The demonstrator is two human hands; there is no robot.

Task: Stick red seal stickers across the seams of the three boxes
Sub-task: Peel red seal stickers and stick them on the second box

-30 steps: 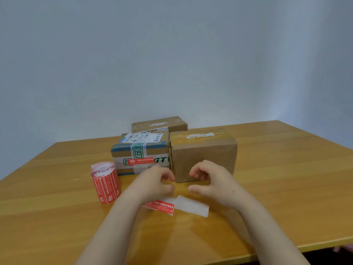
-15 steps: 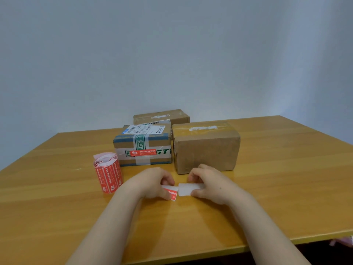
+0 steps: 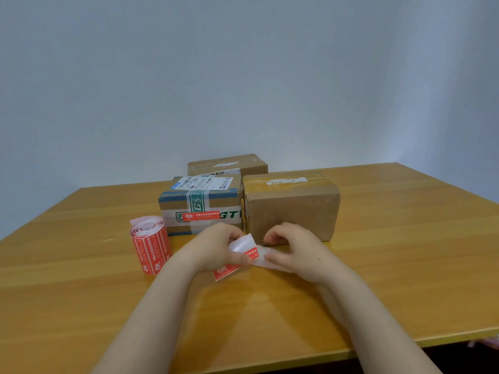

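Three cardboard boxes stand mid-table: a taped box (image 3: 199,206) with a shipping label and a red seal sticker (image 3: 201,216) on its front, a plain brown box (image 3: 293,209) to its right, and a third box (image 3: 228,164) behind them. Just in front of the boxes my left hand (image 3: 216,248) pinches a red sticker (image 3: 229,267) that is partly lifted from its white backing strip (image 3: 266,259). My right hand (image 3: 293,251) pinches the backing. A roll of red stickers (image 3: 151,248) stands upright to the left.
The wooden table (image 3: 391,265) reaches a pale wall at the back. Its front edge runs close below my forearms, and its right edge slants off at the far right.
The sticker strip has been raised off the table in both hands, and the red sticker has peeled partly away from the white backing. The boxes sit lower and nearer in view.
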